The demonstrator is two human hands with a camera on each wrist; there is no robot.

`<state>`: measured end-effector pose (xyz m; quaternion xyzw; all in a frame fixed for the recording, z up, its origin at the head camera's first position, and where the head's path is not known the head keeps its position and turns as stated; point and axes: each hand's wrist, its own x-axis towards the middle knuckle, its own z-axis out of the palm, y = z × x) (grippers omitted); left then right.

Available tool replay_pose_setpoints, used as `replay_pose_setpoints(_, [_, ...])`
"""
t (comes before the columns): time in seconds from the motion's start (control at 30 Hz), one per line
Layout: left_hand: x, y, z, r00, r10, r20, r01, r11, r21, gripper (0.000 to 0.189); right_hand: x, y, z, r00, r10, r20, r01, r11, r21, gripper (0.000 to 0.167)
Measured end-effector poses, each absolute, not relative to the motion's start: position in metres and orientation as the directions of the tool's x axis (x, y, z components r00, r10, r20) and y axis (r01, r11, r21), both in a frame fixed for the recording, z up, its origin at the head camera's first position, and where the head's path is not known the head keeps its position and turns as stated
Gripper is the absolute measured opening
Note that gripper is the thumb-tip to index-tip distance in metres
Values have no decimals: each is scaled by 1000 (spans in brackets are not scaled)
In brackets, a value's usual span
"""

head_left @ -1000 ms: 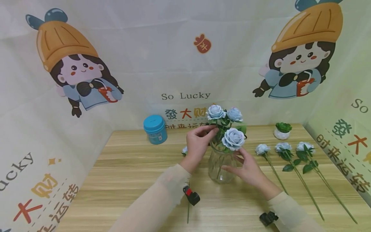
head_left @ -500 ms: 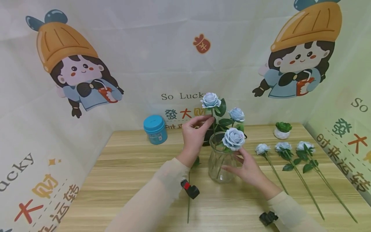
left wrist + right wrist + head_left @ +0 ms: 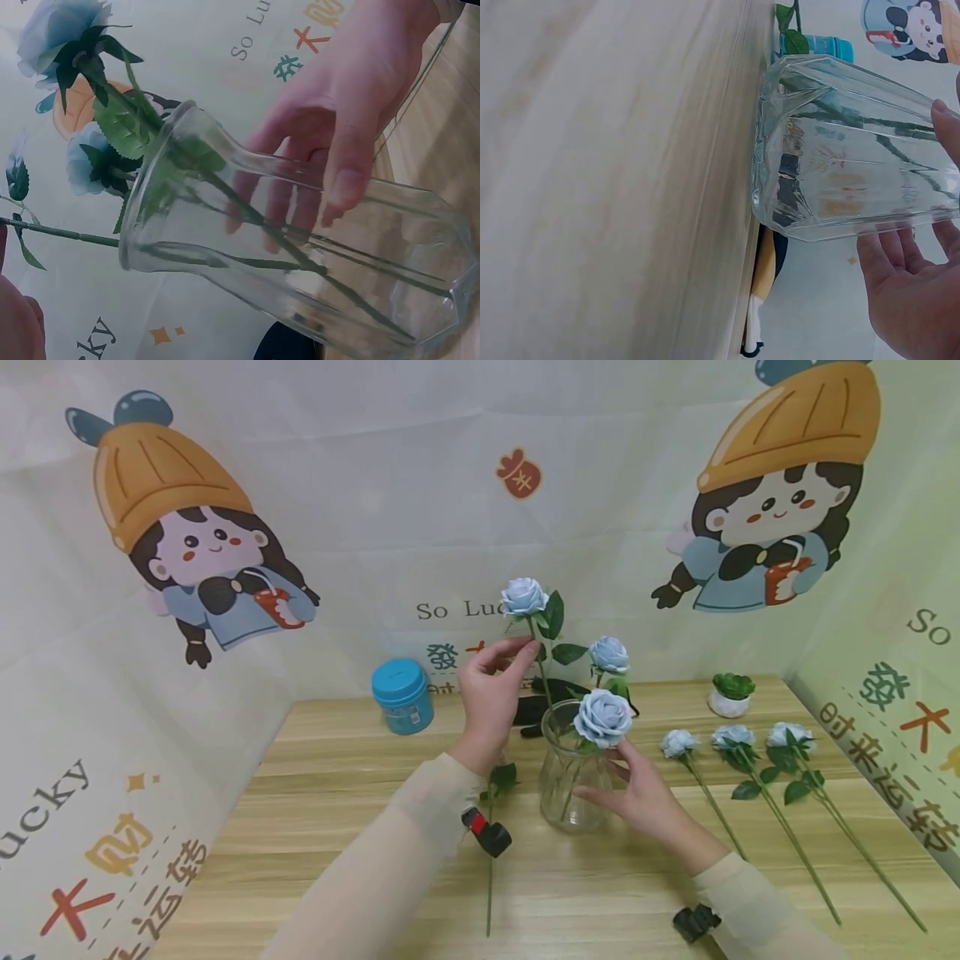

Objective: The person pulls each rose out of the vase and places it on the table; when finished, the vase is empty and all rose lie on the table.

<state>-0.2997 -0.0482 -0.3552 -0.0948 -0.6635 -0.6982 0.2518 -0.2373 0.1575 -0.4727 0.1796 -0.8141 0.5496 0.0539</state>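
Note:
My left hand (image 3: 491, 697) pinches the stem of a pale blue artificial rose (image 3: 524, 597) just under its bloom. The stem slants down through the mouth of a clear glass vase (image 3: 566, 806), its lower part inside. At the vase's right side my right hand (image 3: 642, 797) holds the glass, thumb in front and fingers behind. Two more blue roses stand in the vase, a large front bloom (image 3: 602, 718) leaning over the rim and a smaller bloom (image 3: 609, 655) behind. In the left wrist view, stems (image 3: 277, 236) cross inside the glass.
Several roses lie on the wooden table (image 3: 337, 810): three at right, such as the middle rose (image 3: 733, 739), and another stem (image 3: 490, 877) under my left forearm. Behind stand a blue tub (image 3: 402, 697) and a small potted succulent (image 3: 731, 697). A black object (image 3: 531, 712) lies behind the vase.
My left hand has moved up and left, raising the pinched rose, so more of its stem shows above the vase rim. My right hand has stayed on the vase.

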Motion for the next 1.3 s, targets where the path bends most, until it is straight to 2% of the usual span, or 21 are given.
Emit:
replay_pose_setpoints(0.67, [-314, -70, -324, -812, -320, 489, 523, -24, 852, 22, -241, 157, -472, -905, -275, 326, -404, 311, -860, 85])
replay_pose_setpoints(0.9, [-314, -83, -302, -765, -366, 530, 576, -21, 817, 23, -242, 157, -473, -905, -266, 331, -407, 325, -853, 83])
replay_pose_setpoints(1.3, [-315, -95, -284, -756, -395, 523, 593, -74, 802, 20, -238, 158, -472, -912, -258, 321, -394, 326, -859, 79])
